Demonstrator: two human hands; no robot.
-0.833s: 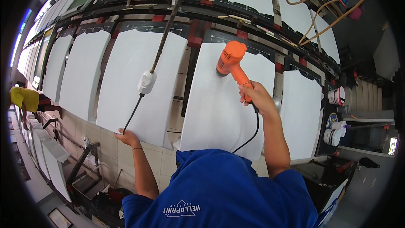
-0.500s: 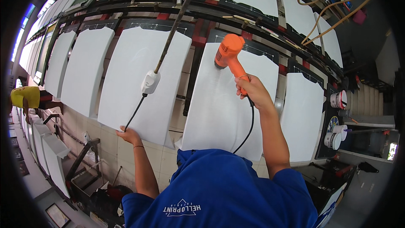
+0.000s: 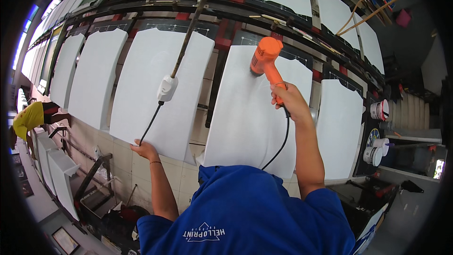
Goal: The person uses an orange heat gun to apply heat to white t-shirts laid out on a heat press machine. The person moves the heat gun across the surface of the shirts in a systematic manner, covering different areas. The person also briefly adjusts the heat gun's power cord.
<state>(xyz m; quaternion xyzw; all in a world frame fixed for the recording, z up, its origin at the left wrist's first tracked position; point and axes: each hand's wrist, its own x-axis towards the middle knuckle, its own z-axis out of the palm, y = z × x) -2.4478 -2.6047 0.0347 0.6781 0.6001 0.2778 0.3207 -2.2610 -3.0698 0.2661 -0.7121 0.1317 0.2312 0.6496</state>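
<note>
My right hand (image 3: 286,99) grips the handle of an orange heat gun (image 3: 265,58), its nozzle pointed at the upper part of a white sheet (image 3: 250,123) lying on a long work table (image 3: 222,16). A black cord (image 3: 281,142) hangs from the gun toward my body. My left hand (image 3: 144,149) rests at the near edge of the neighbouring white sheet (image 3: 155,82), touching a thin black cable (image 3: 150,123). That cable runs up to a white plug block (image 3: 167,89) on a brown lead.
More white sheets (image 3: 96,75) lie in a row along the table to both sides. A person in a yellow shirt (image 3: 29,119) bends at the far left. White paint tubs (image 3: 378,110) stand at the right. Tiled table front (image 3: 122,163) is below my left hand.
The heat gun and my right hand have shifted slightly toward the sheet's upper edge. My left hand stays at the sheet edge by the cable.
</note>
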